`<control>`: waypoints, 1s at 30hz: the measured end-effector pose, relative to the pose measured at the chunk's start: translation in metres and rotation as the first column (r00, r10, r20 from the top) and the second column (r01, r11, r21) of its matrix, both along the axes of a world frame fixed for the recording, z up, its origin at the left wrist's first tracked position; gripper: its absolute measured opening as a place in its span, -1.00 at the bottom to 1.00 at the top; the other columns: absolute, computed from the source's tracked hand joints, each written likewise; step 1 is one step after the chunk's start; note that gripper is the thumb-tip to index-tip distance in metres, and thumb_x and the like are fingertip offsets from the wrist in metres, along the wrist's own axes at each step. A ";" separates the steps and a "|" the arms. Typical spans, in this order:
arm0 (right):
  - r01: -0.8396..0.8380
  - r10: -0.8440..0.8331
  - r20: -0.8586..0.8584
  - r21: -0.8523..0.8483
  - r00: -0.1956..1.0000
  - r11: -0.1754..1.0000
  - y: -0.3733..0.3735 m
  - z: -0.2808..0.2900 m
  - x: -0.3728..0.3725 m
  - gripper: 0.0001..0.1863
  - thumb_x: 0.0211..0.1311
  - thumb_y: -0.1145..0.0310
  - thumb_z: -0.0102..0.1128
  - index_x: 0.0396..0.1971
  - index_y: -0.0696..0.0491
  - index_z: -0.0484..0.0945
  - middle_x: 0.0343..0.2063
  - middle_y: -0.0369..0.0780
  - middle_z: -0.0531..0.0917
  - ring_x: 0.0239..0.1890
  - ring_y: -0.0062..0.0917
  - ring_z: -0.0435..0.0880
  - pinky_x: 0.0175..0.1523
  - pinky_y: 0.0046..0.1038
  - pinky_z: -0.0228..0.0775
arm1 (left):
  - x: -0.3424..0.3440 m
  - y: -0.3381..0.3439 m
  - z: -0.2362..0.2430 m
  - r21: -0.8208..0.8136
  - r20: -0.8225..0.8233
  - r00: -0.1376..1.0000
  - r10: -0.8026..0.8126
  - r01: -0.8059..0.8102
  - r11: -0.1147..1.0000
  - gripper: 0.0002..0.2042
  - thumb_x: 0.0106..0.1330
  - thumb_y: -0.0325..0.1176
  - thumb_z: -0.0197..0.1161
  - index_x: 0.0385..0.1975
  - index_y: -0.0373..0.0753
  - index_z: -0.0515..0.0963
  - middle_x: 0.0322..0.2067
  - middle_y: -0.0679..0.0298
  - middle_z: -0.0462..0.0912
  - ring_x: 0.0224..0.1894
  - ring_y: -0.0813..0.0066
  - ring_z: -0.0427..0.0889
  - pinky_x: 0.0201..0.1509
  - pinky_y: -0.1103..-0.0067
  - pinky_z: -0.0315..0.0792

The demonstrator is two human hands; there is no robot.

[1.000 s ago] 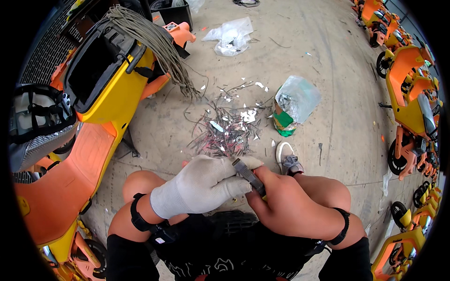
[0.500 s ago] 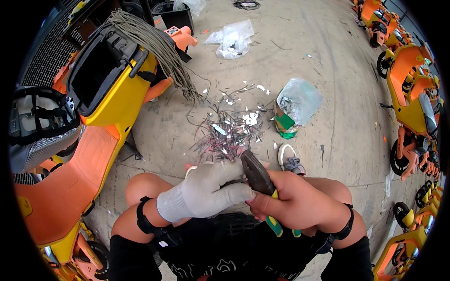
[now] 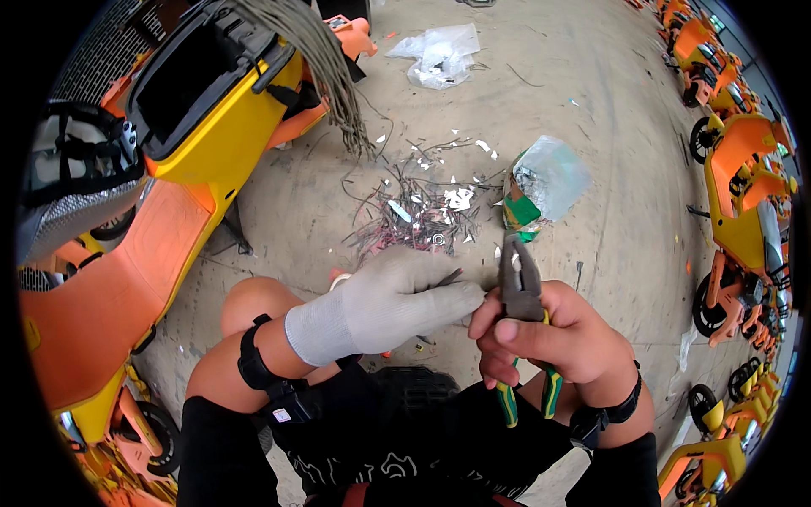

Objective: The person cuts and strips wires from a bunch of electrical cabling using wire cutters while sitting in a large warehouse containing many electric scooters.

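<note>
My right hand [image 3: 549, 334], bare, is wrapped round combination pliers [image 3: 521, 291] with green and yellow handles. The pliers point up and away from me, their jaws slightly parted. Just left of them, my left hand [image 3: 405, 300] wears a pale grey glove. Its thumb and fingers are pinched together on a thin dark strip [image 3: 454, 276], most of which the glove hides. Beyond both hands, a pile of cut dark cable pieces [image 3: 414, 215] with white scraps lies on the concrete floor.
A green bag with clear plastic [image 3: 549, 182] stands right of the pile, and a crumpled clear bag [image 3: 443, 55] lies farther off. A yellow and orange scooter [image 3: 220, 127] with cable [image 3: 329, 68] draped over it is close on my left. More scooters [image 3: 735, 194] line the right.
The pliers have swung more upright and moved right, away from the glove, and their jaws now show a gap. My left hand has shifted slightly right, and the dark strip now shows.
</note>
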State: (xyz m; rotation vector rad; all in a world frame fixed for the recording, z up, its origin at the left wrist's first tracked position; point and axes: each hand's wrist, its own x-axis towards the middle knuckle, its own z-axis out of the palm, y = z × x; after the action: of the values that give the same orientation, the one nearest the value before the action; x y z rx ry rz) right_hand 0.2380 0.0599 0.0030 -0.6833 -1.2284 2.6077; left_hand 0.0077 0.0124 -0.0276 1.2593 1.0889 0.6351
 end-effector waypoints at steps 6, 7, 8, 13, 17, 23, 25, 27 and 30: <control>0.040 -0.043 0.031 0.100 0.999 0.994 -0.003 -0.003 -0.003 -0.81 0.41 0.48 0.09 -0.10 0.26 0.53 -0.48 -0.27 0.56 -0.42 -0.59 0.59 -0.27 -0.52 0.45 | 0.017 -0.005 0.023 -0.290 0.237 0.938 0.254 -0.181 0.940 -0.82 0.41 -0.30 0.12 -0.30 -0.26 0.57 -0.54 0.53 0.43 -0.50 0.82 0.31 -0.47 0.75 0.18; 0.038 -0.048 0.059 0.159 0.997 0.987 -0.003 -0.004 -0.004 -0.82 0.41 0.48 0.09 -0.10 0.25 0.53 -0.48 -0.27 0.56 -0.42 -0.59 0.59 -0.27 -0.53 0.45 | 0.019 -0.006 0.020 -0.309 0.256 0.924 0.284 -0.200 0.930 -0.82 0.41 -0.29 0.13 -0.29 -0.26 0.56 -0.53 0.52 0.44 -0.50 0.82 0.32 -0.47 0.76 0.19; 0.036 -0.056 0.086 0.216 0.995 0.976 -0.004 -0.005 -0.005 -0.83 0.40 0.49 0.10 -0.11 0.24 0.54 -0.47 -0.28 0.57 -0.43 -0.60 0.58 -0.27 -0.54 0.44 | 0.020 -0.008 0.015 -0.328 0.274 0.909 0.313 -0.217 0.919 -0.82 0.42 -0.28 0.14 -0.27 -0.26 0.56 -0.52 0.50 0.46 -0.50 0.81 0.34 -0.47 0.76 0.20; 0.038 -0.139 0.210 0.422 0.968 0.906 -0.008 -0.005 -0.015 -0.86 0.36 0.50 0.16 -0.13 0.17 0.54 -0.47 -0.33 0.57 -0.43 -0.70 0.52 -0.29 -0.60 0.39 | 0.020 -0.014 0.008 -0.286 0.359 0.848 0.388 -0.296 0.911 -0.82 0.43 -0.28 0.14 -0.25 -0.27 0.52 -0.51 0.45 0.48 -0.51 0.78 0.35 -0.48 0.76 0.21; 0.150 -0.310 0.220 0.536 0.925 0.831 -0.013 -0.008 -0.031 -0.87 0.33 0.46 0.24 -0.19 0.13 0.53 -0.44 -0.36 0.58 -0.42 -0.76 0.47 -0.29 -0.63 0.37 | 0.021 -0.010 -0.009 -0.397 0.350 0.759 0.550 -0.411 0.821 -0.83 0.44 -0.28 0.13 -0.23 -0.27 0.50 -0.51 0.44 0.46 -0.55 0.76 0.33 -0.51 0.73 0.18; 0.308 -0.459 0.147 0.562 0.876 0.767 -0.010 -0.020 -0.043 -0.79 0.25 0.49 0.35 -0.21 0.12 0.48 -0.30 -0.34 0.62 -0.31 -0.74 0.52 -0.20 -0.61 0.43 | 0.010 -0.007 -0.006 -0.450 0.512 0.651 0.560 -0.352 0.821 -0.85 0.48 -0.30 0.09 -0.11 -0.20 0.48 -0.43 0.40 0.46 -0.56 0.74 0.31 -0.52 0.71 0.16; 0.354 -0.480 0.111 0.537 0.870 0.766 -0.012 -0.025 -0.046 -0.75 0.22 0.53 0.36 -0.19 0.12 0.47 -0.29 -0.33 0.63 -0.28 -0.73 0.54 -0.17 -0.60 0.44 | 0.012 -0.007 -0.004 -0.419 0.478 0.695 0.537 -0.357 0.835 -0.85 0.49 -0.31 0.06 -0.07 -0.19 0.47 -0.42 0.40 0.45 -0.56 0.73 0.30 -0.51 0.71 0.16; 0.334 -0.481 0.128 0.567 0.867 0.753 -0.013 -0.030 -0.048 -0.72 0.20 0.57 0.37 -0.15 0.12 0.46 -0.30 -0.32 0.63 -0.27 -0.71 0.55 -0.16 -0.59 0.45 | 0.016 -0.008 0.000 -0.368 0.399 0.752 0.525 -0.394 0.842 -0.83 0.50 -0.31 0.04 -0.05 -0.20 0.45 -0.41 0.41 0.44 -0.56 0.73 0.29 -0.51 0.71 0.15; 0.296 -0.499 0.129 0.669 0.857 0.682 -0.011 -0.023 -0.048 -0.75 0.21 0.52 0.37 -0.19 0.13 0.48 -0.35 -0.32 0.63 -0.29 -0.68 0.56 -0.18 -0.58 0.45 | 0.009 -0.003 -0.005 -0.230 0.336 0.857 0.391 -0.328 0.916 -0.79 0.51 -0.31 0.00 0.03 -0.20 0.44 -0.43 0.44 0.42 -0.57 0.74 0.27 -0.50 0.72 0.15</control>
State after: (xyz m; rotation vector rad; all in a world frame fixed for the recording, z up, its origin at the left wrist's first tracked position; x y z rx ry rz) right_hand 0.1901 0.0488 -0.0202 -1.0746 -1.6783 1.6051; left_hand 0.0166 0.0093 -0.0330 0.7475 1.0340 1.0065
